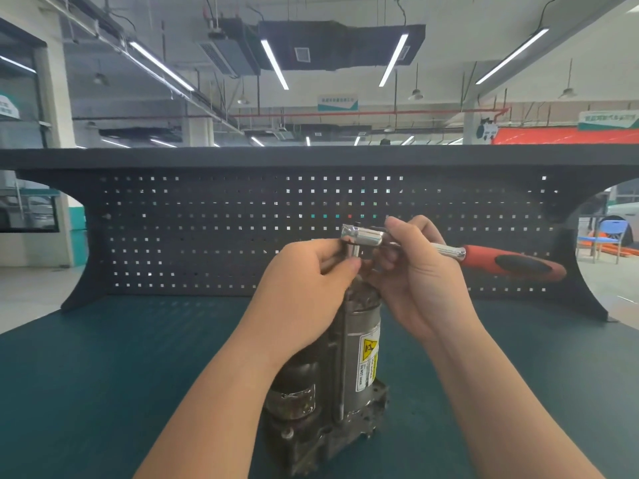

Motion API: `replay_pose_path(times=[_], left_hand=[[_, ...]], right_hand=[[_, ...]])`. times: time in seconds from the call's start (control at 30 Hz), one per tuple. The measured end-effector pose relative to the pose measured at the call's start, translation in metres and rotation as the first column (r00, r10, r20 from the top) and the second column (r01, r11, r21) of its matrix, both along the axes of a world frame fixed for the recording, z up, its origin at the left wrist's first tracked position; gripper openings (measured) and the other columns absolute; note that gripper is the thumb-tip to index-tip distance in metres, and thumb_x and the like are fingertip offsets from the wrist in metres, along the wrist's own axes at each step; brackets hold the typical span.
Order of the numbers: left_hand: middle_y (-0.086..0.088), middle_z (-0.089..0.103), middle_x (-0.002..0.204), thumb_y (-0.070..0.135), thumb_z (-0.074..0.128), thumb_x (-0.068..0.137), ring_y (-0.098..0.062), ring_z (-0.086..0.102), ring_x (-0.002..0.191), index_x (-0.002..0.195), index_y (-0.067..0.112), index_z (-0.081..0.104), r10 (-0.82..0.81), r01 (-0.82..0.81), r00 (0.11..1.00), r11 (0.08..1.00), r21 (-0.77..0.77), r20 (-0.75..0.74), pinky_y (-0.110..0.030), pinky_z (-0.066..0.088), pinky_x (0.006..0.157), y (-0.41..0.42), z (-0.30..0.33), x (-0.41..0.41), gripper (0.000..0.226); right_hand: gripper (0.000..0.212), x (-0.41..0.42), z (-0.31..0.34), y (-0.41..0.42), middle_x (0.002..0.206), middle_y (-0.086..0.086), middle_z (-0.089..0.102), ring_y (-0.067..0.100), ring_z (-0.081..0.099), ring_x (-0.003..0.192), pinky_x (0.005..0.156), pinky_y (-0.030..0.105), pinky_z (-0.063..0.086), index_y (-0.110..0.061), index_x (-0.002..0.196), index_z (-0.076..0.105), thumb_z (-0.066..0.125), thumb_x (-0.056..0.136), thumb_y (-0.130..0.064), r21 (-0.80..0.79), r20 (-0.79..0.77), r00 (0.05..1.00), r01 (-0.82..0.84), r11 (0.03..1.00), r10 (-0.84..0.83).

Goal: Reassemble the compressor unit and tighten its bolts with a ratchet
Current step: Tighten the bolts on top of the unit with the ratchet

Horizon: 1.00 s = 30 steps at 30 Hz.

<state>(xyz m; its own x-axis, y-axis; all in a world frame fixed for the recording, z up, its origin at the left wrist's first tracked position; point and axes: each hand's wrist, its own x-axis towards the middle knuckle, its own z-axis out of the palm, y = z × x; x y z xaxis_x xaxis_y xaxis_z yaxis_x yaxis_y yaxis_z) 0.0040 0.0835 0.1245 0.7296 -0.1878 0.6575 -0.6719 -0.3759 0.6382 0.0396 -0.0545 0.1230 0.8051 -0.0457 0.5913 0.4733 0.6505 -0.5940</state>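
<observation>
Standing upright at 6 o'clock on the green bench mat (103, 375), the compressor unit (340, 368) has its long axis vertical, base flange nearest, top end directly beneath both hands. Left hand (304, 285), at 9 o'clock from the socket (353, 252), pinches the socket between thumb and fingers. Right hand (420, 271), at 3 o'clock, curls round the ratchet (449, 252) just behind its head; the red handle points away toward 3 o'clock. Socket hangs down from the head, above the unit's top; contact with a bolt cannot be told. Judgement: next move is straight down. Pegboard (207, 229) stands beyond at 12 o'clock.
</observation>
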Motion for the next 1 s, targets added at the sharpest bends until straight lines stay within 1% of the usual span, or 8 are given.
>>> replay_pose_path(times=[0.13,0.23,0.4,0.57,0.7,0.83,0.9,1.0], left_hand=[[0.016,0.076,0.090,0.020,0.061,0.095,0.001,0.070,0.090,0.096,0.030,0.076,-0.102,0.093,0.991,0.990,-0.103,-0.092,-0.028,0.050,0.089,0.007,0.003,0.001,0.018],[0.013,0.077,0.084,0.021,0.064,0.093,-0.002,0.072,0.083,0.088,0.027,0.077,-0.090,0.073,0.989,0.988,-0.136,-0.121,-0.027,0.052,0.083,0.007,0.002,0.003,0.015],[0.013,0.076,0.077,0.022,0.062,0.095,-0.006,0.070,0.076,0.087,0.024,0.077,-0.022,0.014,0.998,0.993,-0.119,-0.065,-0.009,0.048,0.064,0.004,0.000,0.004,0.017],[0.007,0.064,0.053,0.016,0.060,0.091,-0.003,0.050,0.049,0.057,0.033,0.071,-0.030,0.022,0.997,0.994,-0.107,-0.077,-0.017,0.039,0.047,0.002,0.003,-0.005,0.040],[0.005,0.053,0.044,0.007,0.054,0.085,-0.011,0.038,0.048,0.049,0.025,0.060,0.125,-0.125,0.992,0.992,-0.004,-0.005,-0.017,0.032,0.041,0.002,0.001,-0.001,0.041],[0.004,0.059,0.050,0.018,0.055,0.077,-0.009,0.049,0.051,0.057,0.030,0.069,0.049,-0.051,0.999,0.997,-0.066,-0.023,-0.022,0.042,0.048,0.001,0.000,-0.001,0.027],[0.013,0.060,0.046,0.015,0.061,0.087,-0.002,0.049,0.044,0.057,0.035,0.071,0.053,-0.057,0.998,0.993,-0.104,-0.041,-0.013,0.039,0.045,0.000,0.000,0.000,0.038],[0.016,0.068,0.056,0.022,0.069,0.089,0.004,0.061,0.050,0.069,0.025,0.076,0.054,-0.065,0.996,0.983,-0.169,-0.068,-0.005,0.040,0.049,0.001,0.000,0.003,0.021]], right_hand=[[0.045,-0.010,0.007,0.000,0.047,-0.002,0.029,0.011,0.029,0.044,0.067,0.039,0.041,-0.019,0.059,0.034,0.066,0.089,-0.011,-0.126,-0.044,0.988,0.140,0.982,-0.147],[0.045,-0.021,0.011,0.000,0.047,-0.003,0.031,0.010,0.029,0.042,0.052,0.026,0.038,-0.021,0.053,0.040,0.074,0.083,-0.017,-0.204,-0.034,0.955,0.281,0.938,-0.293],[0.031,-0.038,-0.002,0.020,0.051,0.004,0.049,0.004,0.042,0.044,0.044,0.015,0.036,-0.018,0.064,0.050,0.072,0.085,-0.024,-0.236,0.309,0.639,0.769,0.594,-0.704],[0.027,-0.054,-0.006,0.030,0.062,0.008,0.060,0.032,0.058,0.060,0.056,0.043,0.051,-0.005,0.075,0.056,0.060,0.081,-0.031,-0.330,0.572,0.483,0.875,0.354,-0.663],[0.034,-0.054,-0.009,0.037,0.053,-0.013,0.042,0.008,0.041,0.051,0.050,0.023,0.039,-0.016,0.071,0.051,0.070,0.079,-0.043,-0.202,0.579,0.402,0.914,0.352,-0.710],[0.025,-0.047,-0.020,0.027,0.057,-0.008,0.045,0.004,0.038,0.053,0.051,0.014,0.032,-0.011,0.068,0.061,0.069,0.087,-0.026,0.164,0.769,0.107,0.919,0.357,-0.630],[0.019,-0.042,-0.021,0.022,0.057,-0.008,0.049,0.005,0.044,0.051,0.051,0.014,0.034,-0.022,0.065,0.062,0.073,0.080,-0.019,0.141,0.701,0.249,0.870,0.472,-0.668],[0.019,-0.035,-0.012,0.021,0.049,-0.009,0.054,0.003,0.048,0.044,0.050,0.016,0.041,-0.028,0.061,0.062,0.067,0.079,-0.032,0.093,0.202,0.619,0.760,0.644,-0.759]])
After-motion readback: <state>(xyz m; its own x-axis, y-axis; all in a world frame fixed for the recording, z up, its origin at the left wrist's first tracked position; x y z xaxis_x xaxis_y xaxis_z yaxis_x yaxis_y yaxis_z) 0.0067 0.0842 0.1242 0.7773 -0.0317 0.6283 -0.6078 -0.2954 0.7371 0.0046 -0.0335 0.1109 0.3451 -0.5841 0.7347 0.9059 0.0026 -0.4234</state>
